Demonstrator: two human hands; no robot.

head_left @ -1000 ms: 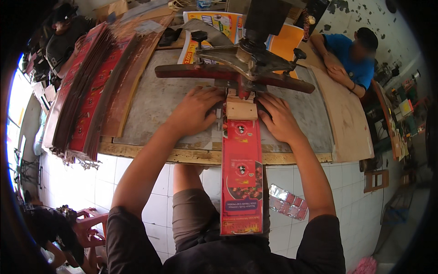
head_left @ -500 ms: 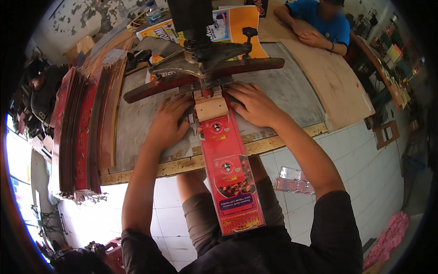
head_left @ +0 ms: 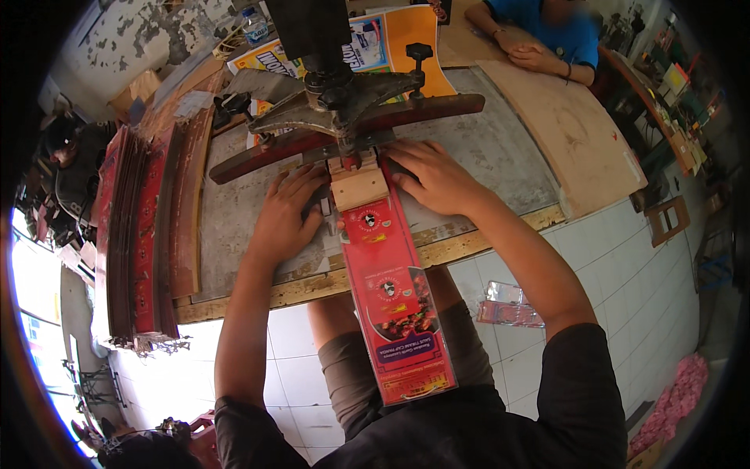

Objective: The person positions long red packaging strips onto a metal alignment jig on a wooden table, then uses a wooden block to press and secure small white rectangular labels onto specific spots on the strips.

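Note:
A long red printed strip (head_left: 377,266) with food pictures runs from beneath the press across the table's front edge and over my lap. On its far end lies a pale wooden block (head_left: 360,192), right under the head of a dark metal press (head_left: 337,117). My left hand (head_left: 285,213) rests on the grey tabletop left of the block, fingers stretched forward and thumb apart. To the right, my right hand (head_left: 431,178) lies flat with fingers spread, its fingertips and thumb beside the block and the strip's edge. Some fingertips are hidden near the press's crossbar.
Stacked red printed sheets (head_left: 145,234) stand at the table's left. A yellow printed poster (head_left: 426,47) and a plastic bottle (head_left: 254,27) lie behind the press. Across the table sits a person in a blue shirt (head_left: 535,23), hands together. Clear packaging (head_left: 509,305) is on the tiled floor.
The whole view has shifted slightly. Both hands, the strip and the block keep their places against the press.

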